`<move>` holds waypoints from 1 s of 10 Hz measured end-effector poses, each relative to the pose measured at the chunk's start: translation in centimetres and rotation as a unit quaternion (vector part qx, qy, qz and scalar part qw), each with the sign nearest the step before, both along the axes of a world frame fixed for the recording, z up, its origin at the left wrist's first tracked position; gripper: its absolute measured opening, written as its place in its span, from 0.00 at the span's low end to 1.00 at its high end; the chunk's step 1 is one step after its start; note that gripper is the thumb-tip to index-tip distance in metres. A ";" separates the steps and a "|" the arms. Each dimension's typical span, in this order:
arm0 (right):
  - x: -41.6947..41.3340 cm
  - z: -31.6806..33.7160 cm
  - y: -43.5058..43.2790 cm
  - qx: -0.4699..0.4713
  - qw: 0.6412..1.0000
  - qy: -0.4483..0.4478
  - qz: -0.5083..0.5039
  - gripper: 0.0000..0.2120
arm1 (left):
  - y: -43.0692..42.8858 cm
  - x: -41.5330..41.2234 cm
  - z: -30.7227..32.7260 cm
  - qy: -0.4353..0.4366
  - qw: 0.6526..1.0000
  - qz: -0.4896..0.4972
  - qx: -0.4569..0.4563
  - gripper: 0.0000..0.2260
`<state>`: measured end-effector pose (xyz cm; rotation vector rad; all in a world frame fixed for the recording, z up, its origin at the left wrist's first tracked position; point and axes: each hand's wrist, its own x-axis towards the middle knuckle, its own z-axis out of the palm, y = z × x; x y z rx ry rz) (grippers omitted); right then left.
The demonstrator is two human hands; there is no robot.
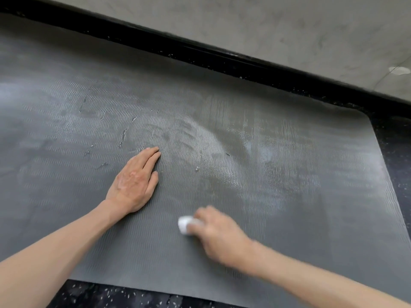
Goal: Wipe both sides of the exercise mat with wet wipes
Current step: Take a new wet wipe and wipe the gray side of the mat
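The mat [278, 196] lies flat on the floor [133, 294], partly wet. The right hand [219, 236], blurred, grips a wipe [185, 223]; the left hand [134, 182] presses flat, fingers straight. Dry patches may be missed.

1. Likely gym or home workout room: black rubber floor flecked white [100, 297].
2. On it, flat: grey wave-ribbed exercise mat [289, 218].
3. Behind: mottled grey wall [289, 30], black skirting strip [200, 53] at foot.
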<state>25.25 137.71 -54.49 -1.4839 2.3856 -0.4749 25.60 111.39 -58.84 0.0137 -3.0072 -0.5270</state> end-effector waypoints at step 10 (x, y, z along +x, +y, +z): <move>-12.1 1.0 0.9 -0.001 0.972 0.078 -0.223 0.13 | -0.1 -0.2 0.2 0.006 1.000 -0.004 0.015 0.25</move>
